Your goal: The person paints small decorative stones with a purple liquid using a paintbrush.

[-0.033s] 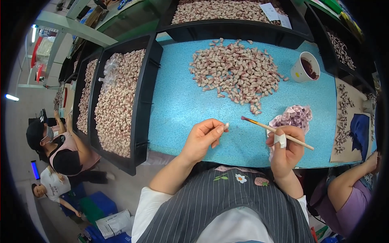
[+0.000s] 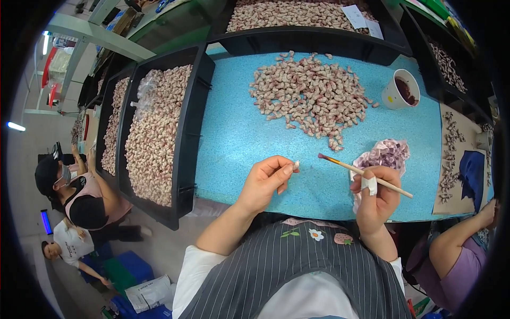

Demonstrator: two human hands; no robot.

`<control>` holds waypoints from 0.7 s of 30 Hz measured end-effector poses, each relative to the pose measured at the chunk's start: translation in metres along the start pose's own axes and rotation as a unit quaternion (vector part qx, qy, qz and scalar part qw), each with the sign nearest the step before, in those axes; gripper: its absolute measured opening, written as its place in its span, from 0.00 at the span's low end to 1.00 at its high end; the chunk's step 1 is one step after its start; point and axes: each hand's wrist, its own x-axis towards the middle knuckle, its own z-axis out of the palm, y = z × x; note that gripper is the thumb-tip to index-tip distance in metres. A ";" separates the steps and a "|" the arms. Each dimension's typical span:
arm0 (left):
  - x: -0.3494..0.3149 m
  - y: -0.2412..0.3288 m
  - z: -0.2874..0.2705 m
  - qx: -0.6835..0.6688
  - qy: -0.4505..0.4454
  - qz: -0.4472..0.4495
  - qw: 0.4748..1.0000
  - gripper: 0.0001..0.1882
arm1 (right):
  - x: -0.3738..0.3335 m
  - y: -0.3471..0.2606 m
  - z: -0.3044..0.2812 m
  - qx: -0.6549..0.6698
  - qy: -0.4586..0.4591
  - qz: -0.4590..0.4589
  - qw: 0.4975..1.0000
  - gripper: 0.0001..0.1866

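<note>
Here, lower centre: left hand (image 2: 264,183) pinches a small pale piece (image 2: 296,165), right hand (image 2: 376,199) grips a paintbrush (image 2: 364,175) above the blue tabletop (image 2: 234,133); painting seems underway.

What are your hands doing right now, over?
Left hand pinching one small pale piece. Right hand holding paintbrush, tip near piece, not touching. Pile of pieces and cup beyond; nothing between.

Counts: 2 hands, left hand (image 2: 264,181) at 6 o'clock pinching 1 small piece (image 2: 296,165), right hand (image 2: 375,199) at 5 with 1 paintbrush (image 2: 364,174). 1 white cup (image 2: 399,90) at 2. 1 loose heap of pieces (image 2: 311,98) at 12. 1 purple-stained rag (image 2: 383,156) at 4. 3 black trays (image 2: 197,95) of pieces, 9 to 12 o'clock. 1 blue table (image 2: 234,138).
</note>
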 end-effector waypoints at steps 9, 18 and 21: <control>-0.003 -0.006 0.001 0.013 0.010 0.043 0.999 0.07 | -0.004 -0.003 0.000 0.054 -0.103 -0.057 0.992 0.07; -0.009 -0.004 0.005 -0.018 -0.014 0.020 1.000 0.08 | -0.004 0.004 -0.001 -0.016 -0.058 -0.040 0.997 0.07; -0.010 0.001 -0.008 -0.084 0.025 0.050 0.995 0.07 | -0.003 0.002 -0.004 0.022 -0.018 -0.011 1.000 0.06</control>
